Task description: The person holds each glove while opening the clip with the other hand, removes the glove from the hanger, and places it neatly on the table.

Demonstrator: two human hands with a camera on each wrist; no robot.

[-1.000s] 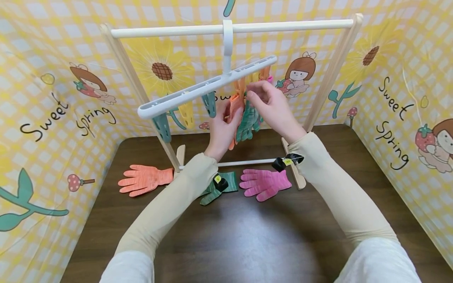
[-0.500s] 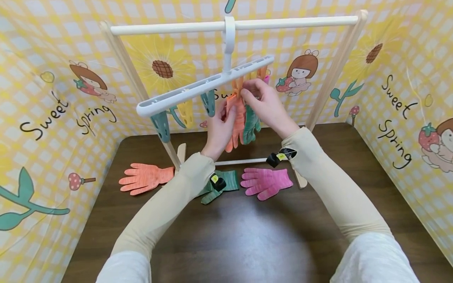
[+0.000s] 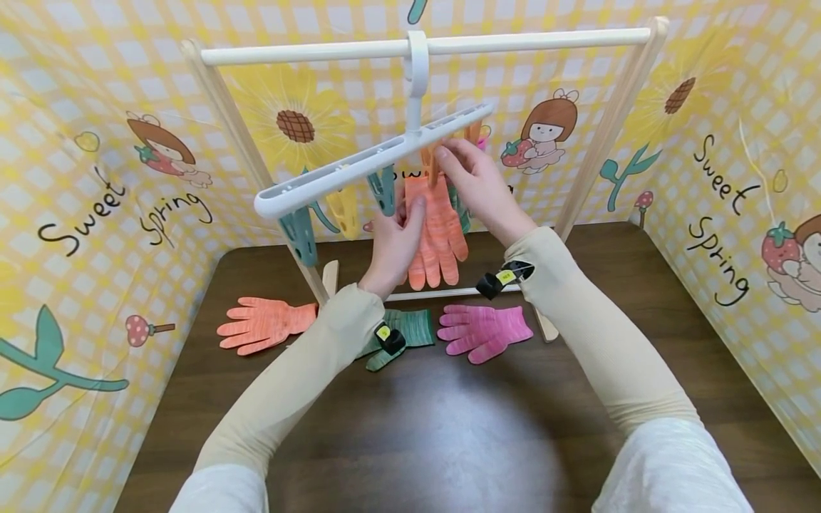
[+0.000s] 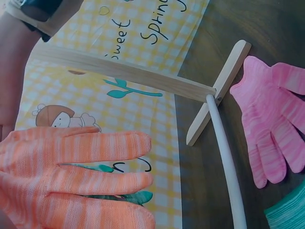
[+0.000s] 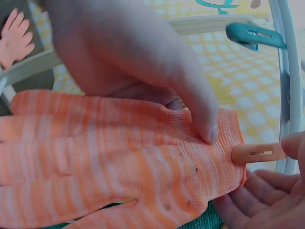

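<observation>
An orange striped glove (image 3: pixel 437 235) hangs fingers down below the grey clip hanger (image 3: pixel 333 174). My left hand (image 3: pixel 396 242) pinches its cuff, thumb on the near face, as the right wrist view shows. With my right hand (image 3: pixel 477 178) I grip an orange clip (image 5: pixel 257 152) by its upper end; the clip's tip overlaps the cuff edge. Behind the orange glove, a green glove (image 3: pixel 463 214) hangs mostly hidden. In the left wrist view the glove's fingers (image 4: pixel 105 147) spread across the lower left.
The hanger hooks over a white rod (image 3: pixel 308 51) on a wooden stand. Teal clips (image 3: pixel 298 235) and a yellow clip (image 3: pixel 343 212) hang from its near half. On the table (image 3: pixel 410 427) lie another orange glove (image 3: pixel 266 324), a green glove (image 3: pixel 417 328) and a pink glove (image 3: pixel 484 333).
The orange glove has turned from nearly edge-on to face me, hiding more of the green one behind. My right hand has come slightly left and up to the orange clip.
</observation>
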